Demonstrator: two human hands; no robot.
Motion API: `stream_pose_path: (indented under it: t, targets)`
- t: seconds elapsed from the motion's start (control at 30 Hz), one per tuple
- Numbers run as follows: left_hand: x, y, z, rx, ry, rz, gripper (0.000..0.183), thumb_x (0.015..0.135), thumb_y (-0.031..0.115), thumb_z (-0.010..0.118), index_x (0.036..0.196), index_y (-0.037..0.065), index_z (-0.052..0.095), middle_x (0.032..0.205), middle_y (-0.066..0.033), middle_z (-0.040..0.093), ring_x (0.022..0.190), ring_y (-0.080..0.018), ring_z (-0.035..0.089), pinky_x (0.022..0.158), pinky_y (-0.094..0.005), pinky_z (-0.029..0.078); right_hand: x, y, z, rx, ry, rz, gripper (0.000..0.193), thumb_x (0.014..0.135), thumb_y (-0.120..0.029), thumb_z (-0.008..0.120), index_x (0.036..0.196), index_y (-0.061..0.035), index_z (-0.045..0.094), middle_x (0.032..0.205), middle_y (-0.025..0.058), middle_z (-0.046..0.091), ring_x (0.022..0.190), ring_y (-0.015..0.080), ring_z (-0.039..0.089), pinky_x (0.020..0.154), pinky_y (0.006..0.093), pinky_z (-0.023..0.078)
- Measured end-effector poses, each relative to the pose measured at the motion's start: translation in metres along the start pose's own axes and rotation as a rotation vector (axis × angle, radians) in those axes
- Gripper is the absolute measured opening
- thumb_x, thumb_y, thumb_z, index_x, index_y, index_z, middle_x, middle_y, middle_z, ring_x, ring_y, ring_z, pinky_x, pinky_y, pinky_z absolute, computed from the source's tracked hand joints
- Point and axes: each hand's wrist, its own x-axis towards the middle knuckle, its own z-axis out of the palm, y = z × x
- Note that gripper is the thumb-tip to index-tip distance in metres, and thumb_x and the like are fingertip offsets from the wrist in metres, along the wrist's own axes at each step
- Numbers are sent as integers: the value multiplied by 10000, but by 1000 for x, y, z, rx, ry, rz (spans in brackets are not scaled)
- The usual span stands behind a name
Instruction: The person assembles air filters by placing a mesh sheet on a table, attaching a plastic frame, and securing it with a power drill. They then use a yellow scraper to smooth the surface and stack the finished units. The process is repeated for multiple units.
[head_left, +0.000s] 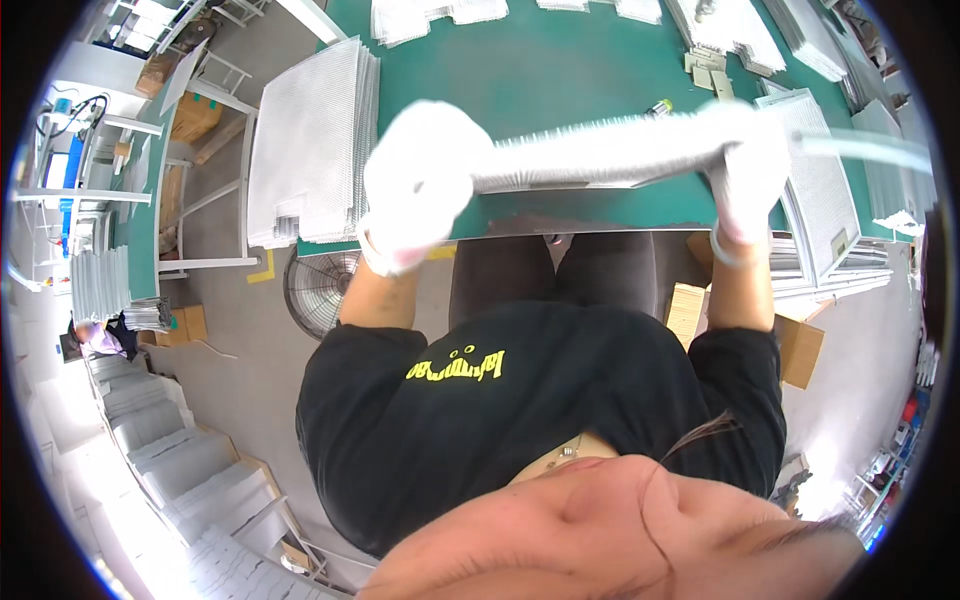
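Holding one ridged piece [600,155] (two grips [425,165] [752,165]).

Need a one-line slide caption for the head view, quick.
White-gloved left hand and right hand hold a pale ridged piece between them over a green tabletop.

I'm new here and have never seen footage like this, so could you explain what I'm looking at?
There is no machine here: it is one person working with two hands in white gloves. The single round-looking picture comes from a fisheye camera on their head, looking down, so their black shirt shows below and edges bend. Picture left is their left.

The left hand and right hand hold a pale ridged piece between them, one near each end; it is blurred. Beneath is a green table. A stack of pale sheets is at the left, with small flat pieces farther back at the right.
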Motion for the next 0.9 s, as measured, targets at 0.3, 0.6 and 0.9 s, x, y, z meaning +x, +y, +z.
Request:
stream_pose_path:
  t: [0.3,0.6,0.9]
  targets:
    - [-48,-83,-31,444,-1127,-99,634,830,232,744,1398,76,512,1433,-166,516,1272,-358,527,1086,-454,418,-51,-17,-46,792,-823,-490,243,747,-199,671,633,-51,514,713,107,639,558,221,586,481,326,412]
    - [-37,-111,-27,539,-1255,-243,524,824,213,712,1312,78,575,1253,-164,601,1160,-349,544,1037,-452,424,-62,-49,-40,695,-691,-392,242,541,-255,581,540,-67,430,674,81,593,473,187,504,409,323,328]
    - [-41,-112,-58,762,-1180,-203,411,767,52,702,1174,80,659,966,-110,604,1000,-316,562,928,-437,458,-66,-59,-39,634,-573,-266,226,504,-255,532,522,-70,402,675,72,590,473,185,511,402,327,308]
